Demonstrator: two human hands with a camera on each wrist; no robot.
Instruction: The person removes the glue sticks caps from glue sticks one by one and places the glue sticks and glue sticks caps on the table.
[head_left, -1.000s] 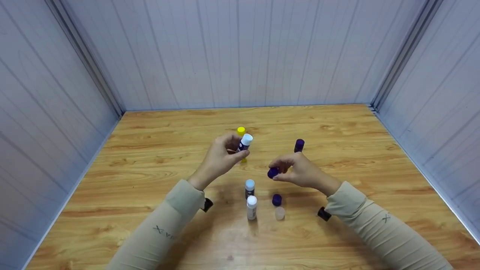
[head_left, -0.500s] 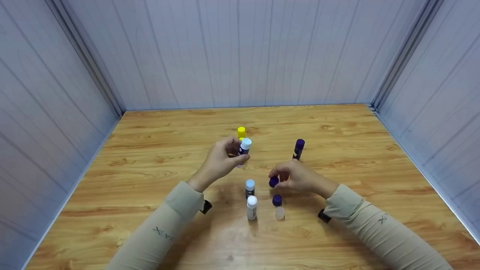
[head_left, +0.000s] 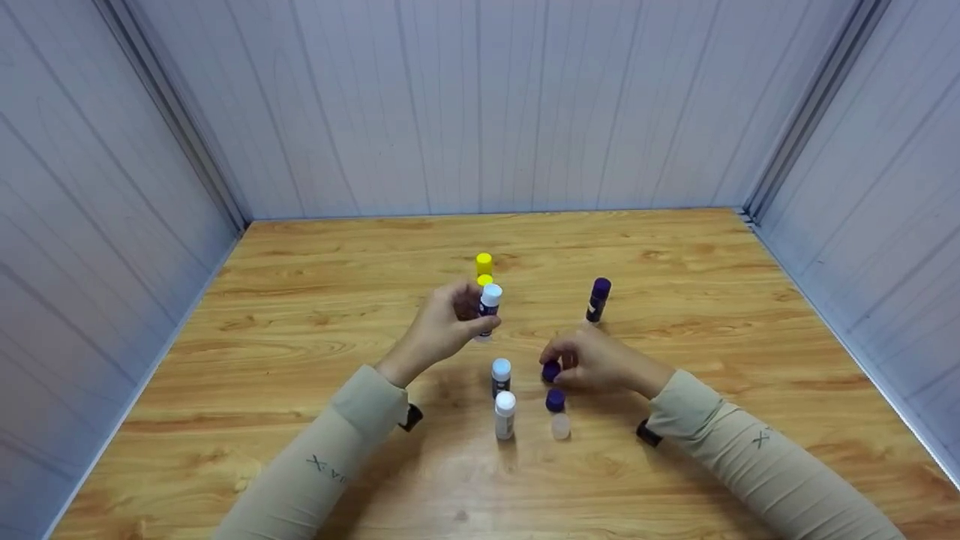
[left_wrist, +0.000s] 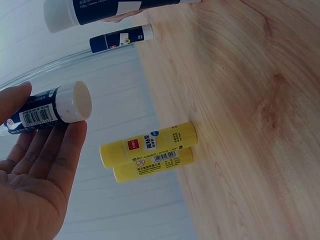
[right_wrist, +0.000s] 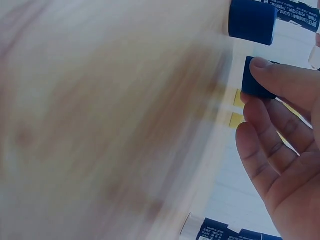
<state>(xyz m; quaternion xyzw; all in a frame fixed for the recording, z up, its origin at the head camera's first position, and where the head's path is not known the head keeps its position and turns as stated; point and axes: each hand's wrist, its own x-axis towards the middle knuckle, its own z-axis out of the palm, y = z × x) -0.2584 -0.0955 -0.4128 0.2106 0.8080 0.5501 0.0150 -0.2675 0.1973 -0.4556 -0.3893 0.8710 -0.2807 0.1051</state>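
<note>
My left hand (head_left: 442,322) grips a glue stick (head_left: 490,300) with a dark label and white top, held upright above the table. Its hollow white lower end faces the tabletop in the left wrist view. My right hand (head_left: 600,358) pinches a dark blue-purple cap (right_wrist: 255,79) between thumb and fingers, low over the table; whether it touches the wood I cannot tell. Just nearer stand a second dark cap (head_left: 555,400) and a translucent whitish cap (head_left: 561,427). Left of these caps, two white-topped glue sticks stand in line, one dark-labelled (head_left: 501,375) and one whitish (head_left: 505,416).
Behind my left hand stand two yellow glue sticks (left_wrist: 150,145), side by side. A dark-capped glue stick (head_left: 598,300) stands upright beyond my right hand. The wooden table (head_left: 300,300) is enclosed by pale panel walls (head_left: 480,112) at the back and sides.
My right hand has lowered the dark cap toward the table, nearer to the other caps. My left hand has come down slightly with the glue stick, uncovering more of the yellow ones.
</note>
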